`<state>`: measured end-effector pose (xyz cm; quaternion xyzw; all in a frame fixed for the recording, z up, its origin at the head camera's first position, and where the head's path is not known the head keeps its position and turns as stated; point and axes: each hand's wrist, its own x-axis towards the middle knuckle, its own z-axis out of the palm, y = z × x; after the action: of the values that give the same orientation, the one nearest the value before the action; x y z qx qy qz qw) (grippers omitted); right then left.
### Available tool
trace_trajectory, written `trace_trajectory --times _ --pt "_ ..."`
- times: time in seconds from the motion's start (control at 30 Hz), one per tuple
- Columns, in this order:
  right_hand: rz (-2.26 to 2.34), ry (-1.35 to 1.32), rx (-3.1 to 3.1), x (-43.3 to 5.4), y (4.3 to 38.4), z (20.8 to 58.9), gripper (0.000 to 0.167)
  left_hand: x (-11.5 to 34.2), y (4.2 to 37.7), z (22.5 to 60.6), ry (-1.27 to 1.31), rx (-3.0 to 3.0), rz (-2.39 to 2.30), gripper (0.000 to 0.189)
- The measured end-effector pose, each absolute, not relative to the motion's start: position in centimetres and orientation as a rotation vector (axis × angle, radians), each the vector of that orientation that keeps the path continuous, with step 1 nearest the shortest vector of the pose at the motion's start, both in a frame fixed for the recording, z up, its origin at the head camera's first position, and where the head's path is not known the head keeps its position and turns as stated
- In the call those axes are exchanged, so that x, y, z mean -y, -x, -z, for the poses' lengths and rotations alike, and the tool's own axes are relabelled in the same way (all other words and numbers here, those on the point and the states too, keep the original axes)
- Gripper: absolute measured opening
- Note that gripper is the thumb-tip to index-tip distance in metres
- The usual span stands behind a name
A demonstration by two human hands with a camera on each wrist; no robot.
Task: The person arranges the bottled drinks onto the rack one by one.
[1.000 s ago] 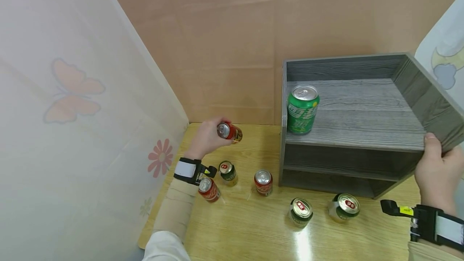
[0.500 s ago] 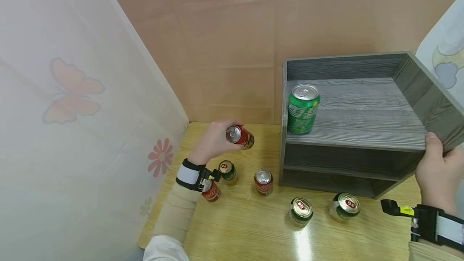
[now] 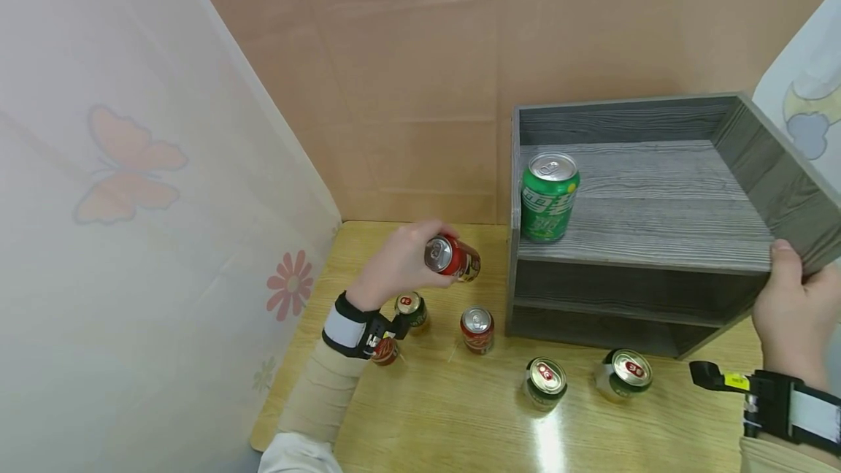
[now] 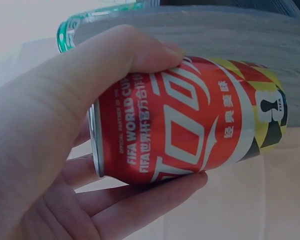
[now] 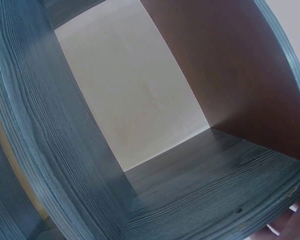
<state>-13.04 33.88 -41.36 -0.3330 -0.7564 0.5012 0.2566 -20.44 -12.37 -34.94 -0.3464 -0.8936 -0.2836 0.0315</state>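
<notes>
My left hand (image 3: pixel 404 263) holds a red soda can (image 3: pixel 466 261), tilted, over the back of the table, left of a grey wooden shelf (image 3: pixel 657 203). Up close in the left wrist view, the can (image 4: pixel 185 120) shows white lettering and a checkered band, with thumb and fingers around its sides. The right hand (image 3: pixel 798 316) grips the lower front edge of the shelf's right side panel, thumb on the inner face. A green soda can (image 3: pixel 550 203) stands upright at the left end of the shelf's upper level.
On the table (image 3: pixel 447 414) stand a red can (image 3: pixel 477 334) and dark green cans with gold lids (image 3: pixel 547 378), (image 3: pixel 631 371). Another green can (image 3: pixel 412 309) and a red can (image 3: pixel 385 352) sit by my left wrist, partly covered. Walls enclose the back and left.
My left hand has moved right and slightly toward me with the red soda can, closer to the shelf. My right hand keeps its grip on the side panel.
</notes>
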Motion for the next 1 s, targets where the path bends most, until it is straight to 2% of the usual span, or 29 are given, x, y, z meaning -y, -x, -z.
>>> trace_trajectory --times 0.4,0.6,0.8,1.0 --pt "-1.378 0.916 2.050 -33.8 13.0 41.0 0.040 11.5 19.1 34.0 1.189 2.771 0.916 0.056" --pt "-1.358 0.878 2.047 -33.9 12.9 41.1 0.032 10.9 18.2 33.6 1.255 2.775 0.938 0.056" --pt "-1.373 0.900 2.049 -33.6 12.8 40.9 0.038 10.1 17.1 33.4 1.346 2.768 0.928 0.057" --pt "-1.379 0.880 2.038 -33.4 12.8 40.9 0.031 8.9 15.9 33.6 1.432 2.725 0.918 0.056"
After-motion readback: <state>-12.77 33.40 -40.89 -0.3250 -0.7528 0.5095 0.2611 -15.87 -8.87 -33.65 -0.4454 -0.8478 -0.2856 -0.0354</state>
